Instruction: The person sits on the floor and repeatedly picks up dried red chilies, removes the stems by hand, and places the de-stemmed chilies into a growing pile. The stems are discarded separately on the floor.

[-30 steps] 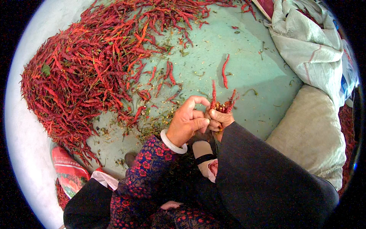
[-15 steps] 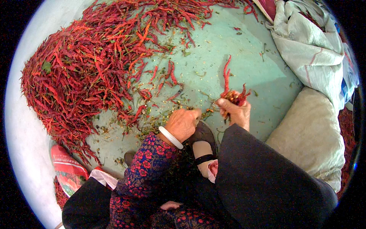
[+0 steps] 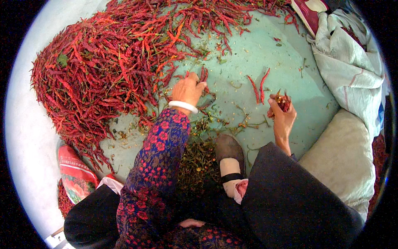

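- Holding wrinkled red chillies, right grip is closed; two loose chillies lie just left of it.
- Left grip, beside other chillies: cannot tell if closed.
- Probably light, brittle; best pinched mid-body.

a single line of small, pale print runs across a red bag at the lower left of the head camera's view, standing on the bag's upper part just above a thin white stripe. the row of characters slants down toward the right along with the bag's surface, and beneath the stripe sits a printed picture in red, green and pale tones. the lettering is too small and too soft to be read with certainty. near the bottom left rim, a white object carries dark marks, too indistinct to tell whether they are letters, numbers or simply a pattern.
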`<state>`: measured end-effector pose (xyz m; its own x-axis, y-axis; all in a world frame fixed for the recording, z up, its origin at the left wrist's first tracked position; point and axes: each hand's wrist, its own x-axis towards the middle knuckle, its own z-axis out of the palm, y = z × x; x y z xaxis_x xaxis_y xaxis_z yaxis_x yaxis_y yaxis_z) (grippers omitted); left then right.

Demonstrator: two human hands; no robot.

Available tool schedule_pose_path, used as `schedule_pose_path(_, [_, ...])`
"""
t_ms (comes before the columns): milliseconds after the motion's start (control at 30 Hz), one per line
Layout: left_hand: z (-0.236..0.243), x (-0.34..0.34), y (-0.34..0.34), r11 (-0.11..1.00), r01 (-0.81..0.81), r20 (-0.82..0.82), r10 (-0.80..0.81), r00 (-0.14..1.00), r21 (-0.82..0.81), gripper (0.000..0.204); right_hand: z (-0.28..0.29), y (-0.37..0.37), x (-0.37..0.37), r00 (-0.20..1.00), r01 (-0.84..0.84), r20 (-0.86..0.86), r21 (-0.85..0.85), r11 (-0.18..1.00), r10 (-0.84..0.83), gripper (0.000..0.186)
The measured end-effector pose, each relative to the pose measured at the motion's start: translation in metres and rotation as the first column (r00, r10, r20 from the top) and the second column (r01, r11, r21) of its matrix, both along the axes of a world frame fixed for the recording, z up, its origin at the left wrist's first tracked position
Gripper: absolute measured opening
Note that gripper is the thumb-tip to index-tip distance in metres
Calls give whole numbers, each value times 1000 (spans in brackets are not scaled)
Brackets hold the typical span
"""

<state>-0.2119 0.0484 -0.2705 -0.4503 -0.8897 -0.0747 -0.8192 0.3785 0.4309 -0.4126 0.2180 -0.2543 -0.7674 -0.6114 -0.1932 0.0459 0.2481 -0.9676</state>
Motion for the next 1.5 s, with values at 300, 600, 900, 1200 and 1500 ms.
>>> schedule_pose_path(300, [-24, -18, -6, 997, 51, 136, -42, 990, -59, 22, 22, 9, 47, 751, -89, 649, -84, 992, 123, 13])
schedule_pose_path(600, [51, 13, 34, 547, 327, -618, 515, 594, 770, 11, 14, 13, 52, 597, -73, 782, -170, 983, 180, 17])
schedule_pose_path(900, [44, -15, 107, 953, 304, -410, -272, 870, 12, 12, 7, 15, 71, 669, -70, 722, -176, 982, 177, 22])
schedule_pose_path(1200, [39, 4, 84, 673, 386, -681, 241, 692, 631, 24, -1, 12, 64, 405, 227, 911, -178, 957, 73, 13])
schedule_pose_path(1500, [52, 4, 93, 606, 412, -525, 10, 851, 680, 16, -4, 16, 61, 438, 205, 893, -211, 956, 103, 14])
